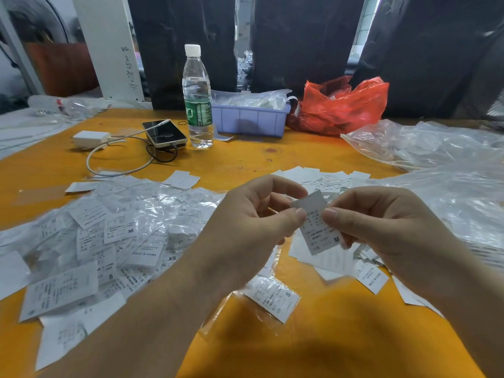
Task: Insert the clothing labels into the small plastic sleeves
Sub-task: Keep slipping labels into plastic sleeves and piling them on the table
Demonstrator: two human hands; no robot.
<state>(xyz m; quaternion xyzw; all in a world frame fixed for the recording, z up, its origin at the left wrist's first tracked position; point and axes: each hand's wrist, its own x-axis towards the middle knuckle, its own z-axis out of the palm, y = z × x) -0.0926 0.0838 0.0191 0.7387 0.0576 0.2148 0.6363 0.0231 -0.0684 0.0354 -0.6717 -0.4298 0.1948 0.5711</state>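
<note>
You are holding one white rectangular label in the air between both hands, above the near middle of the orange desk. Your left hand is pinching the label's left edge between thumb and curled forefinger; your right hand is gripping its right edge the same way, thumb on the printed face. The label is tilting, its upper corner blank, its lower part showing fine grey print and a bold "M". I cannot tell whether a clear sleeve is already over it. To your left a loose heap of sleeved labels is lying on the desk: thin, glossy, crinkled film over flat white slips printed XS, S, M, L, XL. One sleeved label marked "S" is lying flat just below your hands. A pile of bare labels, matte and crisp-edged, is resting under and beyond your right hand. At the right edge, large clear plastic bags are lying crumpled. Farther back a clear water bottle with a white cap and green wrapper is standing upright, a phone with white cable just to its left, a lilac ribbed plastic tray to its right, and a wrinkled red bag beside the tray.
</note>
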